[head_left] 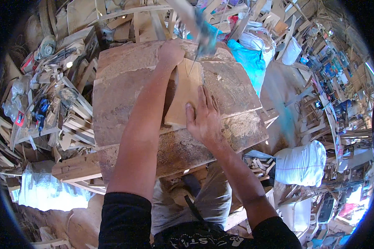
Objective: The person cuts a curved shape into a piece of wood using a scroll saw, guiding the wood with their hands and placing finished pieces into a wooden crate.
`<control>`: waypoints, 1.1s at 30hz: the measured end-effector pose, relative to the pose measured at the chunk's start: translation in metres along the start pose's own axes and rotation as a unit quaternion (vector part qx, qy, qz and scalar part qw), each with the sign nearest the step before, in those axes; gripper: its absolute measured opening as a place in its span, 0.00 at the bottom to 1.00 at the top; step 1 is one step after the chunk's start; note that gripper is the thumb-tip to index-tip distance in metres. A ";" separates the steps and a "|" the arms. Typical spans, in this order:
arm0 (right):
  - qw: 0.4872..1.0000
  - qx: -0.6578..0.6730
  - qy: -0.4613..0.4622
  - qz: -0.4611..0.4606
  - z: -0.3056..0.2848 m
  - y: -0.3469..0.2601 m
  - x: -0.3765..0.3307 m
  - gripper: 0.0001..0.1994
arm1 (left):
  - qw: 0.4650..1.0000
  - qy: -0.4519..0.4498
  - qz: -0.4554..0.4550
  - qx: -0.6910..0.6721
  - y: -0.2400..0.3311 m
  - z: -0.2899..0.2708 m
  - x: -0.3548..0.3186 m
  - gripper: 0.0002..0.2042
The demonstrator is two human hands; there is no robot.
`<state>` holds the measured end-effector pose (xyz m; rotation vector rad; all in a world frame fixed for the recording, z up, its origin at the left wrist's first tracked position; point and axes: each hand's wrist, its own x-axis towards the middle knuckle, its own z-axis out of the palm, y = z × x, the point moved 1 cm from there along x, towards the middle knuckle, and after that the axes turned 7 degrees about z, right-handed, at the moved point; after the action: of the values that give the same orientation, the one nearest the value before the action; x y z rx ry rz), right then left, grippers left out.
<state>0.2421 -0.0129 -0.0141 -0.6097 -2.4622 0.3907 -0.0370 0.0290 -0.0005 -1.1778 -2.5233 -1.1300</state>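
Right hand (203, 118) flat, ungripping, on smooth board (186, 97); left hand (170, 54) fisted beside; rough slab (129, 83).

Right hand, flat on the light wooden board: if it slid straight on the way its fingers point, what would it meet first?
Probably the blurred tool that the left hand holds near the wooden board's far edge; the right hand points up-board toward it, though depth is unclear.

- A big, rough wooden bench (133, 95) fills the middle. It is made of wide brown planks side by side, worn and dusty.
- A small, flat, pale wooden board (186, 85) lies on top of it, near the middle.
- A pale wooden beam (77, 167) sticks out from under its near left edge.
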 end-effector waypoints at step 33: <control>0.996 -0.071 0.023 0.039 0.012 -0.032 0.008 0.33 | 0.997 -0.016 0.075 0.022 -0.008 0.017 0.024 0.18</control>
<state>0.2184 -0.0382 -0.0069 -0.7668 -2.4414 0.2295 -0.0559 0.0517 -0.0078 -1.3578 -2.4209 -1.0224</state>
